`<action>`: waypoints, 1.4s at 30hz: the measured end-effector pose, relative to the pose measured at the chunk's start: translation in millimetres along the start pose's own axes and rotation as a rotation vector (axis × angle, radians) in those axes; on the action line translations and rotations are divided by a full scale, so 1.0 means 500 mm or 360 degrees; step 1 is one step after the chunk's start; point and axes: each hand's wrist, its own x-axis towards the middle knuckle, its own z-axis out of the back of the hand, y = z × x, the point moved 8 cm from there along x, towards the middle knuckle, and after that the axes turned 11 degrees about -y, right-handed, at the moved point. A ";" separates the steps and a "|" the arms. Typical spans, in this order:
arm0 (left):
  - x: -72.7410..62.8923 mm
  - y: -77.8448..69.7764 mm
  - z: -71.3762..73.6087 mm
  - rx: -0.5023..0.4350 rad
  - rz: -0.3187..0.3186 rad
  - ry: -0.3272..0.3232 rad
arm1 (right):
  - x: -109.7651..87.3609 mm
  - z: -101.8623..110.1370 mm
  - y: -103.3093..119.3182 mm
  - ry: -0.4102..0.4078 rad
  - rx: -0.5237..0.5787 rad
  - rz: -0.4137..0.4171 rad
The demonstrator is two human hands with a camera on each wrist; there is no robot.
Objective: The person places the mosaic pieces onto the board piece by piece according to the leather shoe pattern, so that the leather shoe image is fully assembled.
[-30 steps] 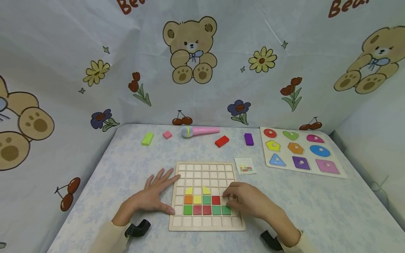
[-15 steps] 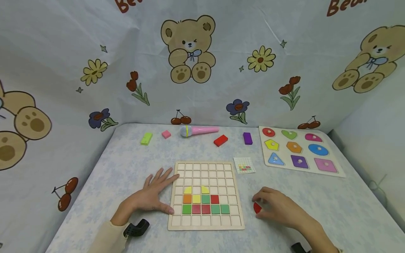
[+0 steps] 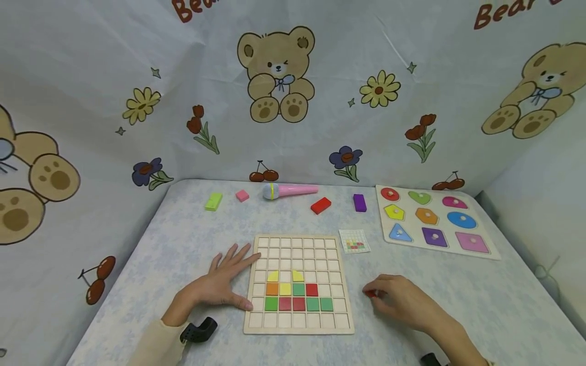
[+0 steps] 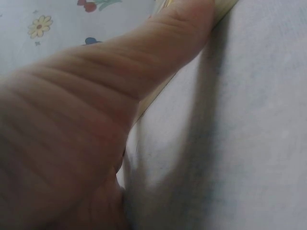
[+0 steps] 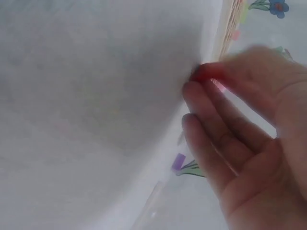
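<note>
A pale wooden grid board [image 3: 320, 331] lies on the table with flat coloured tiles in some of its cells, such as a red tile [image 3: 312, 290] and an orange tile [image 3: 272, 288]. Along its left edge rests my left hand [image 3: 218, 284], fingers spread, with index finger and thumb touching the frame. To the right of the board, low over the table, my right hand [image 3: 403, 302] pinches a small red piece [image 5: 206, 71] between thumb and fingertips. In the head view most of that piece is hidden by the fingers.
Behind the board lie a green block [image 3: 213, 202], a pink block [image 3: 242, 195], a toy microphone [image 3: 297, 190], a red block [image 3: 321, 205] and a purple block [image 3: 359, 203]. A pattern card [image 3: 354, 241] sits at its upper right, near a shape puzzle [image 3: 412, 231].
My right hand has moved off the board's right side to the table at the right. The red piece it holds showed more half a second ago. My left hand has stayed put.
</note>
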 end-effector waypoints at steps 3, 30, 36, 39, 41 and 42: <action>0.000 -0.001 0.001 -0.0001 0.0002 0.0009 | 0.005 0.003 0.004 -0.0021 -0.0017 0.0028; 0.003 -0.001 0.002 0.0017 -0.0008 -0.0006 | 0.123 -0.060 0.155 -0.0069 0.0327 0.0124; 0.004 -0.002 0.001 0.0013 0.0002 -0.0007 | 0.120 -0.055 0.151 -0.0101 0.0317 0.0130; 0.003 -0.002 -0.001 0.0001 0.0009 -0.0004 | 0.118 -0.056 0.150 -0.0087 0.0317 0.0141; 0.003 -0.001 -0.003 -0.0007 0.0011 0.0000 | 0.118 -0.058 0.149 -0.0074 0.0308 0.0120; 0.003 -0.001 -0.003 -0.0008 0.0012 -0.0001 | 0.119 -0.059 0.148 -0.0068 0.0301 0.0097</action>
